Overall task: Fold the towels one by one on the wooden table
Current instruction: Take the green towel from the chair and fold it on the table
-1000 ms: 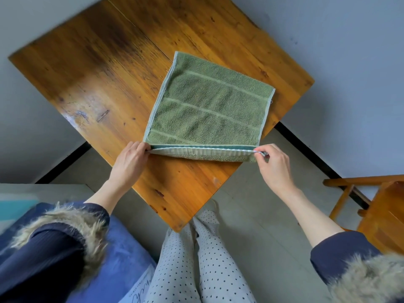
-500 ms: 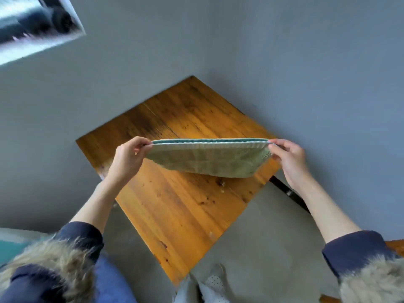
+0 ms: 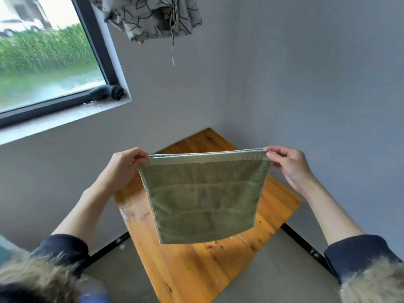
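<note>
A green towel [image 3: 205,200], folded double, hangs in the air above the wooden table [image 3: 190,267]. My left hand [image 3: 124,167] pinches its upper left corner. My right hand [image 3: 288,165] pinches the upper right corner. The top edge is stretched straight between both hands, and the lower edge hangs free, clear of the tabletop. The towel hides the middle of the table.
The table stands in a corner between two grey walls. A window [image 3: 43,55] is at the upper left, with a patterned curtain [image 3: 153,16] bunched at the top. A black baseboard [image 3: 306,248] runs along the grey floor.
The towel lay flat on the table a second ago. Both hands lifted it by its near edge, and it now hangs vertically. The view has tilted upward.
</note>
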The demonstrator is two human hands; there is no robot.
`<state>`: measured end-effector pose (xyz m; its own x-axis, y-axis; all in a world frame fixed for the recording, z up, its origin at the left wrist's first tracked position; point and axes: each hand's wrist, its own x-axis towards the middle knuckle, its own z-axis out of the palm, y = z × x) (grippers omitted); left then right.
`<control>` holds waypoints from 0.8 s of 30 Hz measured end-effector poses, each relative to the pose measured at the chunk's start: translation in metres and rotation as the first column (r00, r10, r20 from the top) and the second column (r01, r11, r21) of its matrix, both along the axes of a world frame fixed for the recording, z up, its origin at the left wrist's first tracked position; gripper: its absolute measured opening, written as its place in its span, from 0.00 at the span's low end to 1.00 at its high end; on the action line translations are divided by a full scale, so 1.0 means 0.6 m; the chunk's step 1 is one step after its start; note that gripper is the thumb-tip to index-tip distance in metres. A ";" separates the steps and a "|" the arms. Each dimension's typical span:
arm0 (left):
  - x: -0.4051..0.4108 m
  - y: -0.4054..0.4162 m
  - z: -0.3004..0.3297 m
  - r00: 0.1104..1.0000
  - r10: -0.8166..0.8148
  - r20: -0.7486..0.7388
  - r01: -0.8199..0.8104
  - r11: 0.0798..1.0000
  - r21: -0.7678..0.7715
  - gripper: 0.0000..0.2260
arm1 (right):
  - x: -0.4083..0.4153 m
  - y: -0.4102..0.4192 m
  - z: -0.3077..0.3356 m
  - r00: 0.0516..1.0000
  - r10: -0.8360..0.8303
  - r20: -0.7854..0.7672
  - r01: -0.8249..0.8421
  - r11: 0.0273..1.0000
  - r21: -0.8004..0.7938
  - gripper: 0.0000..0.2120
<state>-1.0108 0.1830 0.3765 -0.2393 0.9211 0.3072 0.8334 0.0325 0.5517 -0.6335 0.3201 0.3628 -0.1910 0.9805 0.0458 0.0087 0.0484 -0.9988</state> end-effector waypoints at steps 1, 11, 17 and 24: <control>-0.003 -0.002 0.001 1.000 -0.001 0.005 0.001 1.000 -0.008 0.06 | -0.003 0.005 0.002 1.000 0.008 0.029 -0.009 1.000 0.024 0.13; -0.026 -0.006 0.002 0.995 0.101 -0.008 -0.101 0.995 0.028 0.06 | -0.053 0.053 0.009 0.838 -0.061 0.542 -0.112 0.954 0.279 0.09; -0.043 -0.003 0.014 0.992 0.129 0.011 -0.129 0.990 0.061 0.04 | -0.072 0.070 0.020 0.892 0.036 0.450 -0.151 0.963 0.222 0.11; -0.068 0.017 0.003 0.982 0.151 0.111 -0.154 0.988 0.017 0.02 | -0.095 0.088 0.018 0.913 0.091 0.398 -0.138 0.986 0.092 0.10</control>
